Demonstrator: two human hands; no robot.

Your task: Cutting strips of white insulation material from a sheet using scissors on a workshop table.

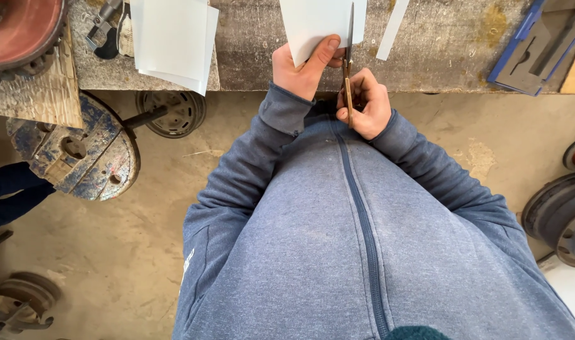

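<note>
Nearest the lens: grey-blue zipped sweatshirt (338,252), filling lower frame. Above it, both hands at edge of worn workbench (438,50). Left hand (303,66) pinching white paper sheet (315,22), thumb pressed on top face, fingers beneath, closed on the sheet. Right hand (366,104) wrapped around handles of scissors (348,56), fingers curled shut on them; blades pointing away from body, edge-on, running up along right edge of sheet. Blade opening not resolvable. Narrow white strip (391,28) lying just right of the sheet, apart from it. Stack of white sheets (174,41) on bench to the left, well apart. Judgement: cutting partway; one strip off, current sheet mostly uncut, stack untouched.
</note>
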